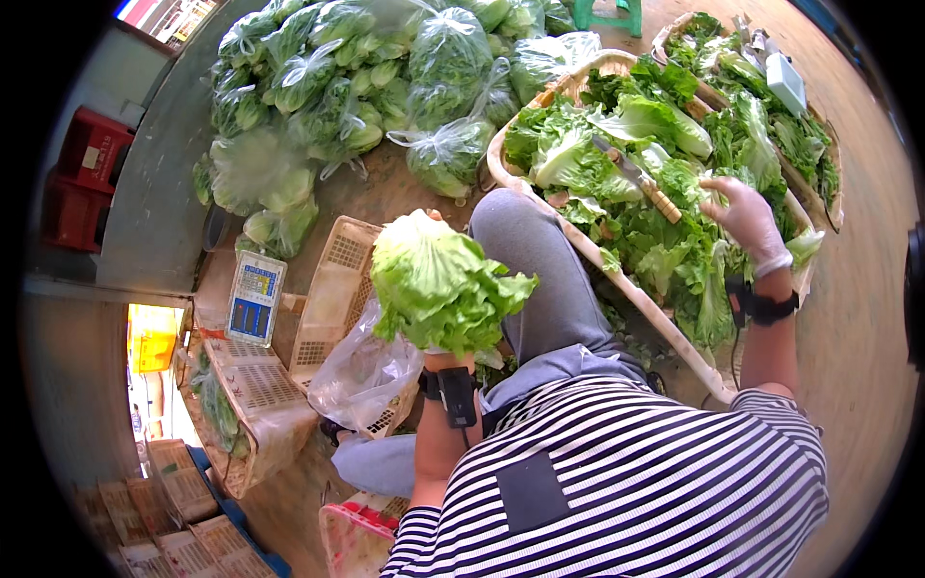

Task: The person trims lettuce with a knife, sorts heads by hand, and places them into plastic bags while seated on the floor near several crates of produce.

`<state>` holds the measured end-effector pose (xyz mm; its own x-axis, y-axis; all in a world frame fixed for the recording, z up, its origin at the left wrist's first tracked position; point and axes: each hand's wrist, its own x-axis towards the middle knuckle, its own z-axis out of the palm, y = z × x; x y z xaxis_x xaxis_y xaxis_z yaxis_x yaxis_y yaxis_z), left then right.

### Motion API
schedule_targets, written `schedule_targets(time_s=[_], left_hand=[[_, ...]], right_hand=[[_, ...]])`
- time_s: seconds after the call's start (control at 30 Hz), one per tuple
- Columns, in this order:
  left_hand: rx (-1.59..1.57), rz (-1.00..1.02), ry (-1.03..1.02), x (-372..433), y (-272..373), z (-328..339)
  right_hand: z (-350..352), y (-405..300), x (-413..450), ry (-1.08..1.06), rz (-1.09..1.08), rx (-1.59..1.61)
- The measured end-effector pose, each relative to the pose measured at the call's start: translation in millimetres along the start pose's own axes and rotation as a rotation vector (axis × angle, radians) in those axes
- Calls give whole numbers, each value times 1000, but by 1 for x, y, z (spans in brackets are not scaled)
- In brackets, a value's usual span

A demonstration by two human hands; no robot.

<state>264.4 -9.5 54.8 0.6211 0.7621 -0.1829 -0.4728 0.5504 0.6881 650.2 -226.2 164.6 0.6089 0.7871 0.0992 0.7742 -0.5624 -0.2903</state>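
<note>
A leafy head of lettuce (444, 285) rests in my left hand (434, 214), which is mostly hidden beneath the leaves. Fingertips show at the lettuce's pale top end. My right hand (748, 220), in a thin clear glove, hovers over a large woven basket (614, 271) heaped with loose lettuce leaves (650, 253). Its fingers are apart with nothing between them. Just left of those fingers, a knife (637, 177) with a light wooden handle lies on the leaves, apart from the hand.
Clear bags of lettuce (448, 65) are piled ahead. To the left stand a digital scale (255, 298), plastic crates (340, 267) and an open clear bag (365, 368) in a crate. A second leaf-filled basket (831, 195) holds a pale box (785, 83). A green stool (611, 18) stands beyond.
</note>
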Motion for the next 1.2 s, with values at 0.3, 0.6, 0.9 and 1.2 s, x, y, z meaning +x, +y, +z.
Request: schedule_targets(time_s=[0.3, 0.6, 0.9, 1.2], left_hand=[[-189, 133, 312, 8, 46, 39], [-97, 213, 7, 2, 42, 18], [156, 152, -25, -9, 42, -21], [10, 172, 61, -20, 43, -11]], right_hand=[[123, 142, 162, 3, 322, -83], [112, 138, 170, -123, 412, -209], [66, 95, 188, 34, 212, -275], [158, 84, 225, 541, 344, 1137]])
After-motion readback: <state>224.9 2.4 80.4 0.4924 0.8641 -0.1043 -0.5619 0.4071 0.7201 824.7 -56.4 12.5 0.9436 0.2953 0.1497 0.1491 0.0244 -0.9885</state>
